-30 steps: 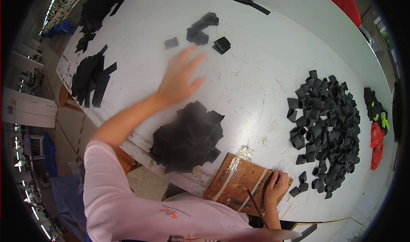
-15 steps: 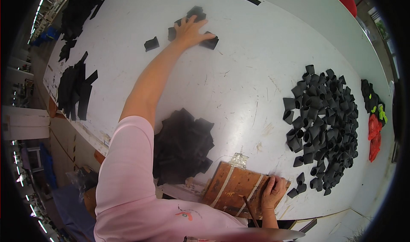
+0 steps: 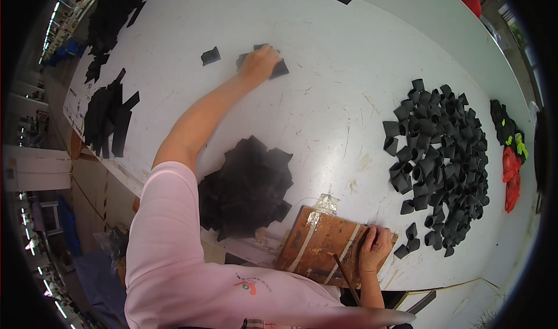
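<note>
Left hand: your left hand (image 3: 260, 61) is stretched out to the far side of the white worktop (image 3: 325, 85), palm down and fingers curled over the small stack of flat black fabric pieces (image 3: 280, 69). It looks closed on them.

Right hand: your right hand (image 3: 375, 247) rests at the near edge, fingers folded loosely on the right end of the brown wooden block wrapped in clear tape (image 3: 325, 245). A thin dark stick (image 3: 347, 279) runs beside it; whether you're gripping it, I cannot tell.

Stack under the left hand: dark, matte, thin and floppy-looking, corners poking out from under your fingers on both sides. One stray black piece (image 3: 211, 55) lies just beside it, toward the left.

Risk, slipping: these layers look limp, so a light pinch at full reach could take only the top pieces and fan the rest across the worktop.

Risk, reach: your arm passes right over the loose heap of black fabric squares (image 3: 247, 189) at the near edge, so a low sleeve could brush pieces off the table.

Right side: the big spread of black folded loops (image 3: 439, 155) sits well apart from both hands.

Left edge: long black strips (image 3: 107, 120) lie there.
</note>
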A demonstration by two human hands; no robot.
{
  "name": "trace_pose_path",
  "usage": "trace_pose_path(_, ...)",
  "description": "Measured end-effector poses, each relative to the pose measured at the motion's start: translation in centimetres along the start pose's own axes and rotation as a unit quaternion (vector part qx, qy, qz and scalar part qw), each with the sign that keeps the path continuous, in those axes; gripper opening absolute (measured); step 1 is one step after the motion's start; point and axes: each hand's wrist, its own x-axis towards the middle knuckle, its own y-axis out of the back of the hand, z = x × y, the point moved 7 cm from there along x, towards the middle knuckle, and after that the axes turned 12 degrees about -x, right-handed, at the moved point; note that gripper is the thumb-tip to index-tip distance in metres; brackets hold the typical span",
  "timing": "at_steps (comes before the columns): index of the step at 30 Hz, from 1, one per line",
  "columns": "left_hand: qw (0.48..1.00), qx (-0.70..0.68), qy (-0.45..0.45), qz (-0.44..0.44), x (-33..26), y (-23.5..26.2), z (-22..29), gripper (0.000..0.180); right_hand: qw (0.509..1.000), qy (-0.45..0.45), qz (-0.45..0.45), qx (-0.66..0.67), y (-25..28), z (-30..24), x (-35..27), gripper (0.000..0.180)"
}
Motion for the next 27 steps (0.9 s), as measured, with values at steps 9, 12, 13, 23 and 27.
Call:
trace_pose_path(9,0.919,-0.349,0.152,-0.102,-2.1,3.0,14.4,0.009,1.000,0.013,0.001,-0.011,-0.3,0.2,-0.3,0.010)
trace_pose_path(12,0.909,-0.371,0.024,-0.190,-5.4,3.5,23.1,0.014,1.000,0.005,0.016,-0.001,-0.1,0.2,0.0,0.010)
trace_pose_path(13,0.916,-0.334,-0.105,-0.193,-7.7,2.9,25.8,0.015,1.000,0.008,0.012,-0.001,-0.1,0.2,0.0,0.010)
trace_pose_path(23,0.922,-0.204,-0.141,-0.296,-17.0,2.0,33.1,0.026,0.999,-0.011,0.015,0.035,-0.3,0.2,-0.1,0.015)
trace_pose_path(27,0.925,-0.197,-0.091,-0.312,-16.7,3.4,33.4,0.041,0.999,-0.009,0.018,0.045,0.0,-0.1,0.0,0.015)
